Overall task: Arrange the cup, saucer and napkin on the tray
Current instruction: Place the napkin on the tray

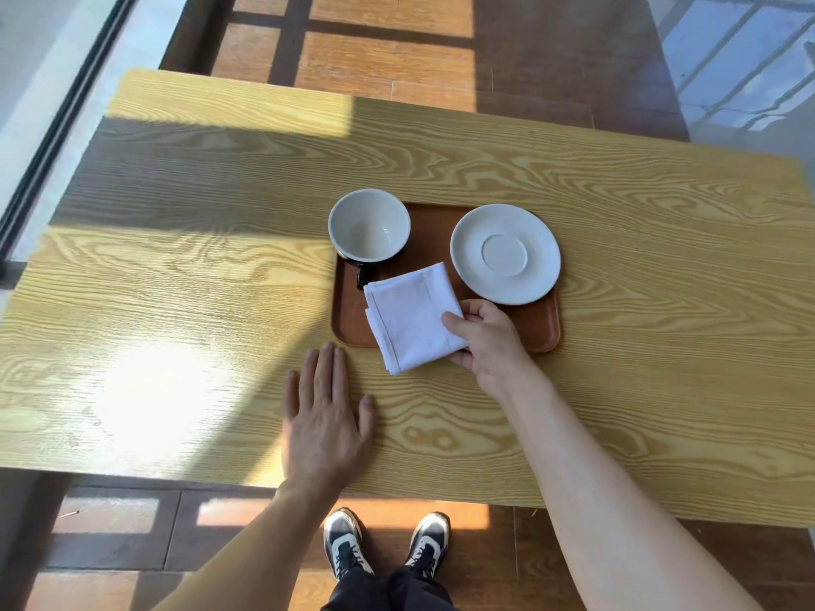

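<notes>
Fingers (454,324) on napkin (410,319), tray (538,337)

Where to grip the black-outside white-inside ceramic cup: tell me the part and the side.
Take the white-lined black ceramic cup by its black handle, which sticks out toward the near edge. Come from the near side, left of the folded white cloth napkin lying beside the handle.
</notes>
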